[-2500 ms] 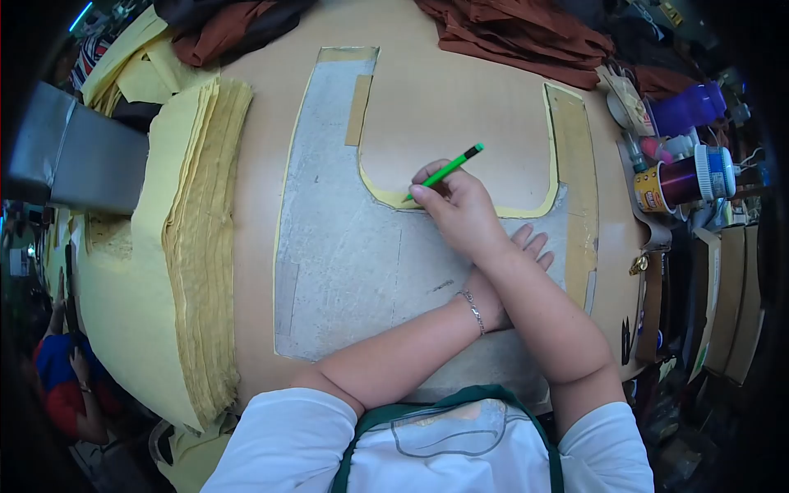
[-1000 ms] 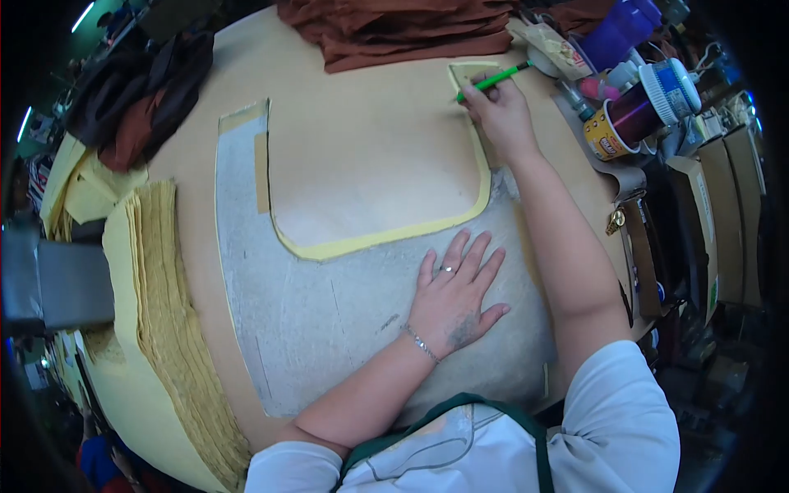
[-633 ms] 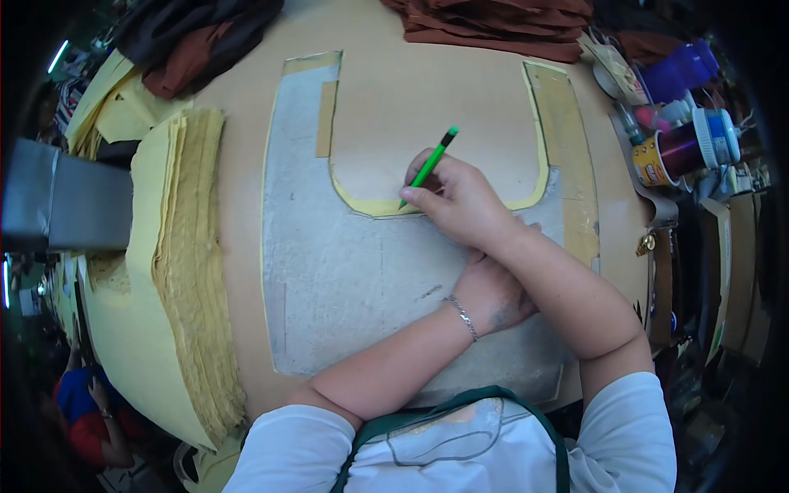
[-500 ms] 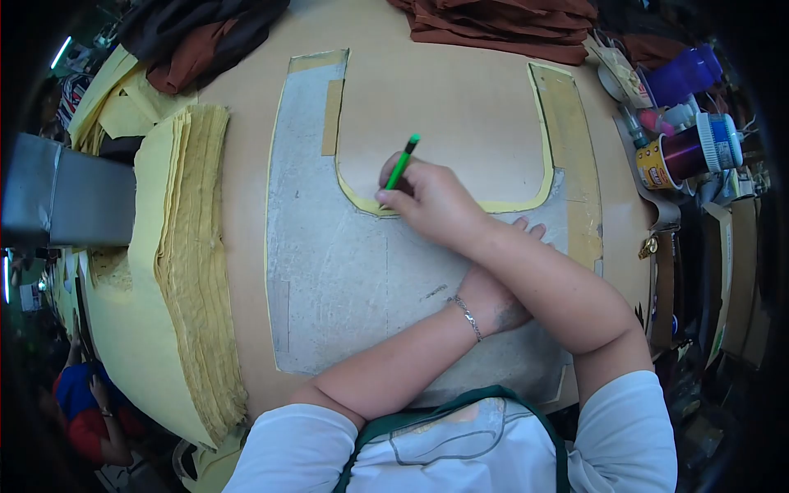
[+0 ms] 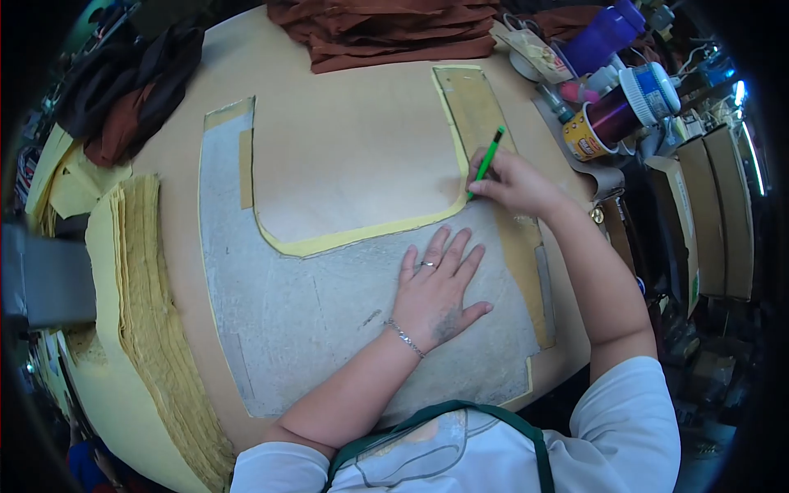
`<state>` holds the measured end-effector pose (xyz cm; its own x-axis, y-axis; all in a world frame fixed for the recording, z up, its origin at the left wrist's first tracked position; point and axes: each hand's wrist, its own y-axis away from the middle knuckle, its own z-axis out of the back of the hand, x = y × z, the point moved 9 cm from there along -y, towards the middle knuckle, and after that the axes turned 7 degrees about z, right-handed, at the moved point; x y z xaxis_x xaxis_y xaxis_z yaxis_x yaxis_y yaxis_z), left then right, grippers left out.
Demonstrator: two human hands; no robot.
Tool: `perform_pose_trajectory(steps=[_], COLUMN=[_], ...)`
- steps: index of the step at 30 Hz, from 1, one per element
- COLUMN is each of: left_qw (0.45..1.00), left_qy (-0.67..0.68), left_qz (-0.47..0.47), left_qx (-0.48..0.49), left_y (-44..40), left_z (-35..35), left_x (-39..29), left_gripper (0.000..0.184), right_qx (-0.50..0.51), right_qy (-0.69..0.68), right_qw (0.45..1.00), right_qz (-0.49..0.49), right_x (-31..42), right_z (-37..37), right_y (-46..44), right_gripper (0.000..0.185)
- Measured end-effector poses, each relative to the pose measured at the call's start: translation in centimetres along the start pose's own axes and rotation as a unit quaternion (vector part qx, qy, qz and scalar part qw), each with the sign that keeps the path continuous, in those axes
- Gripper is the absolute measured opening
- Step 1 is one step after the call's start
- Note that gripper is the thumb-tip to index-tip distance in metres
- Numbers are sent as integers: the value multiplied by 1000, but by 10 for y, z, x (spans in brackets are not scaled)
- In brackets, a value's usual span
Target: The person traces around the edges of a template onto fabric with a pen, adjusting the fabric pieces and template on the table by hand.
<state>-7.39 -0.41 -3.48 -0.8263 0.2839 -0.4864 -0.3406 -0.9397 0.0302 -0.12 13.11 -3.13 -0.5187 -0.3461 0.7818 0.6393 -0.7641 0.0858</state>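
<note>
A worn grey U-shaped pattern template (image 5: 329,304) with tan tape patches lies flat over yellow fabric (image 5: 345,237), whose edge shows along the inner curve. My left hand (image 5: 440,283) presses flat on the template with fingers spread, a ring and a bracelet on it. In my right hand (image 5: 514,182) is a green pencil (image 5: 491,153), gripped upright and slightly tilted. Its tip is at the template's inner edge, by the right-hand corner of the U. Whether it has left a line cannot be made out.
A thick stack of yellow fabric (image 5: 148,329) stands at the left beside a grey metal box (image 5: 49,275). Brown cloth (image 5: 394,33) is piled at the back, dark cloth (image 5: 131,90) at back left. A yellow cup (image 5: 585,135) and purple bottle (image 5: 604,37) are at right.
My right hand has moved the pencil rightward along the inner curve to its right corner. My arms are no longer crossed, and my left hand now shows fully. The view has shifted.
</note>
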Motion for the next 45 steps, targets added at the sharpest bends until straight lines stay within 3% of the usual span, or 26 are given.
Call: perform_pose_trajectory(steps=[8,11,14,15,18,19,23,25,27,29,32,39,43,45], left_qw=[1000,1000,999,1000,1000,1000,999,994,992,987,984,983,984,983], left_qy=[-25,-26,-33,-28,-22,-15,47,100,65,18,-72,-109,-108,-115], left_qz=[-4,-4,-6,-4,-2,-3,12,18,-1,-22,22,66,65,67], left_qx=[-6,-7,-7,-1,5,3,0,-37,-105,-160,-161,-131,-126,-129], left_y=[-2,-3,-4,-4,-9,-10,-24,-65,-122,-178,-225,-232,-231,-229], left_z=[2,3,4,3,8,11,16,29,40,47,44,33,33,35], left_x=[-3,-4,-5,-5,-2,-3,2,13,26,37,54,66,64,62], left_gripper=[68,68,67,67,62,59,42,30,25,28,42,56,60,62], right_qx=[-27,-79,-215,-277,-453,-476,-477,-485,-494,-478,-461,-404,-448,-427], right_qy=[103,95,45,34,-274,-293,-272,-177,-121,-85,-53,41,121,109], right_qw=[994,992,975,957,837,819,829,850,857,873,885,914,882,898], right_qz=[1,4,18,73,136,127,102,99,80,53,30,24,-85,-26], right_x=[-19,-36,-53,-58,-90,-96,-110,-109,-113,-106,-111,-85,-94,-83], right_z=[55,75,101,107,118,122,122,123,124,125,124,120,145,131], right_y=[-79,-112,-139,-147,-130,-124,-120,-123,-126,-124,-131,-136,-106,-121], right_gripper=[12,18,16,15,15,17,18,21,27,27,29,27,26,26])
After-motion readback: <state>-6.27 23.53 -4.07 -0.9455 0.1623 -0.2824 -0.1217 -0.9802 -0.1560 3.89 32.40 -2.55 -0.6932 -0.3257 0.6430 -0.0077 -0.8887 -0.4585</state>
